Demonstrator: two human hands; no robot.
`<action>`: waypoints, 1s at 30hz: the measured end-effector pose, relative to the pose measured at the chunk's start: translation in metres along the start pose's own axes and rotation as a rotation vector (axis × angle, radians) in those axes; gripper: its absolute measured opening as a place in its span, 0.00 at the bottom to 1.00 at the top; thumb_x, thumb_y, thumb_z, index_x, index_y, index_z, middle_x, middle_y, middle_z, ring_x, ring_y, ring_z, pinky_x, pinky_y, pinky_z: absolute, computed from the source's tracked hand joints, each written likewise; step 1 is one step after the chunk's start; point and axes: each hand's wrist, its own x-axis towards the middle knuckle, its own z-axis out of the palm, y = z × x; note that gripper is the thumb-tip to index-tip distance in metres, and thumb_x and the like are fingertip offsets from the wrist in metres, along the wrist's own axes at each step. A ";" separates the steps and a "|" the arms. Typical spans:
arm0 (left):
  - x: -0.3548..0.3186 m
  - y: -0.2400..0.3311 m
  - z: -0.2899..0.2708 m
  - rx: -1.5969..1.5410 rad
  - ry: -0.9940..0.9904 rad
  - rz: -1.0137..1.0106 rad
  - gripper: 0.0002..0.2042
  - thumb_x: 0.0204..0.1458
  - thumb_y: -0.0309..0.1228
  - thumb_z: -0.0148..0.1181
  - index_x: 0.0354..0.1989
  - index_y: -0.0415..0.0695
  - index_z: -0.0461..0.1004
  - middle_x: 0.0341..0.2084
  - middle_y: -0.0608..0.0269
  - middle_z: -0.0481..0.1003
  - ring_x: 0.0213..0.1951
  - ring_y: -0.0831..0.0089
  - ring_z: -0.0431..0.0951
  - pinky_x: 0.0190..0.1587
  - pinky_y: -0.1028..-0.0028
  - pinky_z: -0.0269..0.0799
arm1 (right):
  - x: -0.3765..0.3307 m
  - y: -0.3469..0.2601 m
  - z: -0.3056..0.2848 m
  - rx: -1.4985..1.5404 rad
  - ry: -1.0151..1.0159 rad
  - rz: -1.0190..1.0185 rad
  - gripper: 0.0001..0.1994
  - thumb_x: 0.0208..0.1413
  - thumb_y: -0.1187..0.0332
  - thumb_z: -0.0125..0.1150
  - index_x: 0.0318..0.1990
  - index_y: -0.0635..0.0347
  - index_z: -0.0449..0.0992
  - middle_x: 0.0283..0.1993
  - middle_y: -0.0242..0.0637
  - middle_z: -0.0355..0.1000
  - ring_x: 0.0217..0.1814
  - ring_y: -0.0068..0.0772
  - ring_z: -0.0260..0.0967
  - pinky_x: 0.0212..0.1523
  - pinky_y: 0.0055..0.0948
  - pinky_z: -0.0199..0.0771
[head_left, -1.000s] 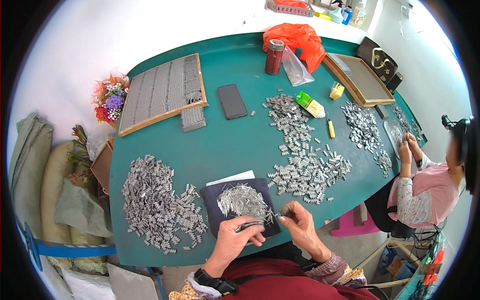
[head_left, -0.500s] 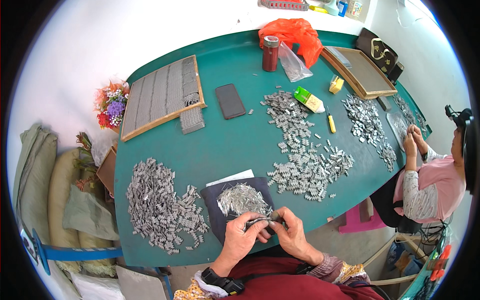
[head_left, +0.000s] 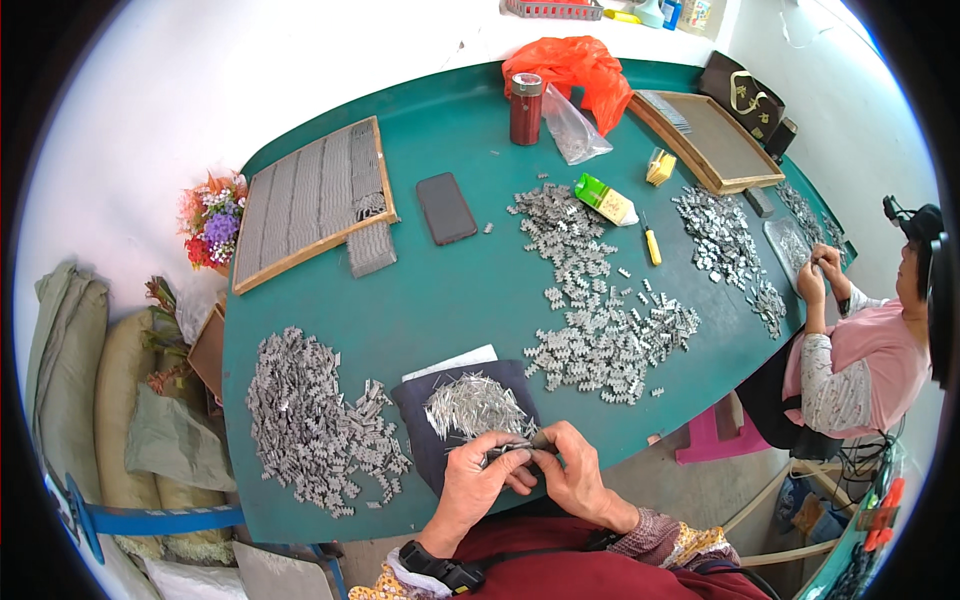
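My left hand [head_left: 472,492] and my right hand [head_left: 578,478] meet at the near table edge, fingers closed in a pinch. Between them are small grey toothed metal pieces [head_left: 507,450], mostly covered by my fingers. Just beyond my fingertips lies a heap of thin silvery pins [head_left: 478,403] on a dark folded cloth [head_left: 412,412]. White paper [head_left: 450,362] sticks out from under the cloth's far side. A large pile of grey toothed metal pieces [head_left: 305,420] is to the left of the cloth, and another pile of such pieces [head_left: 605,345] is to its right.
On the green table [head_left: 400,300] are a wooden tray of packed grey strips [head_left: 318,200], a phone [head_left: 446,208], a red flask [head_left: 526,110], a green-white carton [head_left: 603,198] and a yellow-handled screwdriver [head_left: 652,245]. A co-worker [head_left: 850,360] sits at the right, handling small pieces.
The whole view has shifted slightly, with table items sitting a little further left. My hands stay together around the grey pieces, with small finger movements.
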 end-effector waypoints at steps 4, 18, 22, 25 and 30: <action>0.001 -0.002 -0.003 0.040 0.018 -0.004 0.07 0.57 0.20 0.58 0.42 0.30 0.74 0.27 0.49 0.78 0.27 0.65 0.82 0.27 0.71 0.81 | 0.002 -0.002 0.000 0.003 -0.024 -0.022 0.09 0.50 0.83 0.59 0.37 0.64 0.69 0.30 0.44 0.68 0.31 0.47 0.68 0.32 0.38 0.69; 0.001 -0.005 -0.011 -0.290 -0.029 -0.135 0.11 0.59 0.24 0.57 0.48 0.31 0.71 0.38 0.41 0.78 0.35 0.56 0.83 0.37 0.67 0.83 | 0.008 0.003 -0.019 -0.186 0.031 0.103 0.08 0.52 0.81 0.58 0.39 0.64 0.70 0.32 0.45 0.68 0.33 0.48 0.68 0.33 0.38 0.68; 0.001 -0.005 -0.012 -0.396 -0.052 -0.133 0.12 0.61 0.24 0.54 0.51 0.31 0.68 0.42 0.38 0.76 0.40 0.52 0.82 0.41 0.64 0.82 | 0.019 0.008 -0.030 -0.308 0.130 0.097 0.08 0.53 0.82 0.57 0.40 0.66 0.72 0.34 0.46 0.69 0.32 0.45 0.68 0.33 0.36 0.68; 0.002 -0.006 -0.011 -0.443 -0.059 -0.143 0.12 0.62 0.23 0.51 0.51 0.31 0.68 0.43 0.37 0.76 0.41 0.52 0.82 0.42 0.64 0.82 | 0.020 -0.002 -0.032 -0.186 0.042 0.213 0.08 0.54 0.80 0.58 0.42 0.67 0.74 0.37 0.42 0.72 0.34 0.36 0.70 0.36 0.31 0.70; 0.002 -0.004 -0.011 -0.305 -0.098 -0.159 0.12 0.63 0.24 0.48 0.52 0.31 0.66 0.43 0.39 0.75 0.42 0.52 0.82 0.44 0.64 0.82 | 0.015 -0.010 -0.017 0.008 -0.161 0.222 0.05 0.55 0.77 0.60 0.38 0.68 0.74 0.36 0.42 0.72 0.36 0.36 0.72 0.39 0.31 0.73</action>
